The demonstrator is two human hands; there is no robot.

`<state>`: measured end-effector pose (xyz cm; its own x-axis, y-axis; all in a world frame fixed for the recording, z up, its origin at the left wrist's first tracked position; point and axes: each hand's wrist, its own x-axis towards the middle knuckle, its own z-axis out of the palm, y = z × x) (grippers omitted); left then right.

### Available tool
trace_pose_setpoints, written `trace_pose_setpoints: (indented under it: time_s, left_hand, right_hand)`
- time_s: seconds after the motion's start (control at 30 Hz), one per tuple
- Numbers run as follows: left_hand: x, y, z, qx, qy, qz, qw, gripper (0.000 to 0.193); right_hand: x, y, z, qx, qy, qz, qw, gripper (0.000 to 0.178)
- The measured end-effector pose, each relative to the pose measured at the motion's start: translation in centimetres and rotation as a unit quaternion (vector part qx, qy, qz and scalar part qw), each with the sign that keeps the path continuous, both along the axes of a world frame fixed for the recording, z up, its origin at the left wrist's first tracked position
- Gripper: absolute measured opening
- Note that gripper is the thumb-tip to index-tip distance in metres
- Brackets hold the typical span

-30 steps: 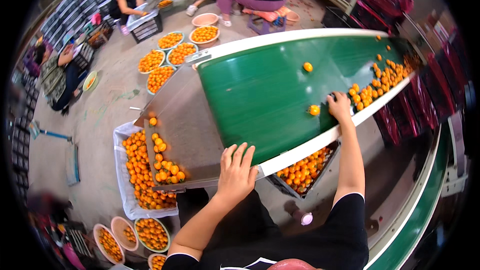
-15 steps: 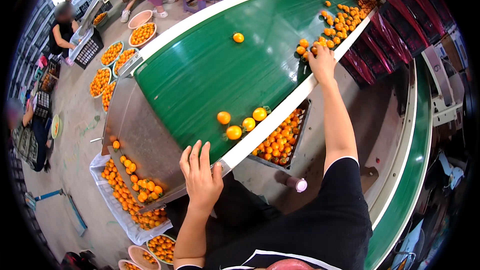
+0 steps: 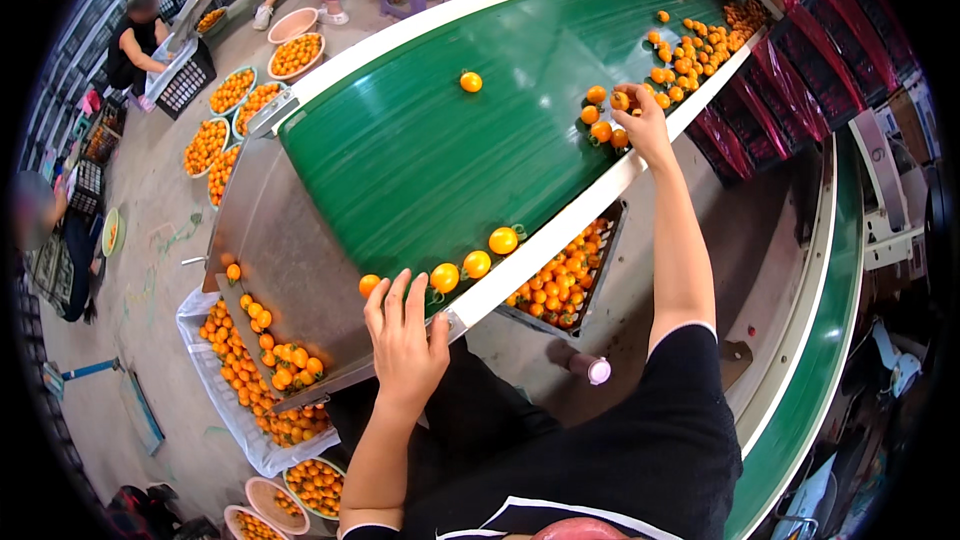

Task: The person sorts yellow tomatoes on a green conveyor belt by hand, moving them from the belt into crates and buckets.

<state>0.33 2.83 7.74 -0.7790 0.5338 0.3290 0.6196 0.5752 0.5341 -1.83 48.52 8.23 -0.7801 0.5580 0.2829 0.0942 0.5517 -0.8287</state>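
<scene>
Orange cherry tomatoes lie on a green conveyor belt (image 3: 400, 150). My right hand (image 3: 648, 130) reaches over the belt's near rail, its thumb and fingertips closed around one cherry tomato (image 3: 620, 100). Several loose tomatoes (image 3: 600, 131) sit just beside those fingers. At the belt's lower end my left hand (image 3: 408, 345) rests by the corner of the rail, fingers spread and holding nothing. A short row of tomatoes (image 3: 476, 263) lies along the rail near it, and another tomato (image 3: 370, 285) is at the lip of the metal chute (image 3: 290, 240).
Below the chute stands a lined crate (image 3: 265, 450) of tomatoes. Under the rail is a black crate (image 3: 560, 285), also filled. A denser pile (image 3: 705, 45) covers the belt's far right. Basins (image 3: 205, 145) of tomatoes stand on the floor at left; people sit beyond.
Tomatoes on the lower belt have shifted down-left toward the chute and my left hand. My right hand has lifted slightly, with a tomato now showing between its fingertips.
</scene>
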Motion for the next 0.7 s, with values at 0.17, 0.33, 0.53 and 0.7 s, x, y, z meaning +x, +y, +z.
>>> trace_pose_setpoints:
  time_s: [0.17, 0.33, 0.53, 0.7]
  left_hand:
    - [0.1, 0.0, -0.1, 0.005, 0.006, 0.003, 1.0, 0.045]
    - [0.2, -0.1, -0.4, -0.004, 0.014, 0.002, 1.0, 0.046]
    - [0.5, -0.3, -0.4, 0.002, 0.014, 0.004, 1.0, 0.046]
    - [0.5, -0.2, -0.5, 0.004, 0.025, 0.001, 1.0, 0.046]
  right_hand:
    - [4.0, -8.9, 4.0, -0.21, 0.079, 0.137, 0.965, 0.041]
    - [7.2, -13.1, 5.0, -0.242, 0.043, 0.139, 0.959, 0.039]
    - [14.4, -13.4, 0.9, -0.272, -0.219, 0.19, 0.918, 0.041]
    - [14.7, -13.5, -4.1, -0.071, -0.085, -0.04, 0.993, 0.035]
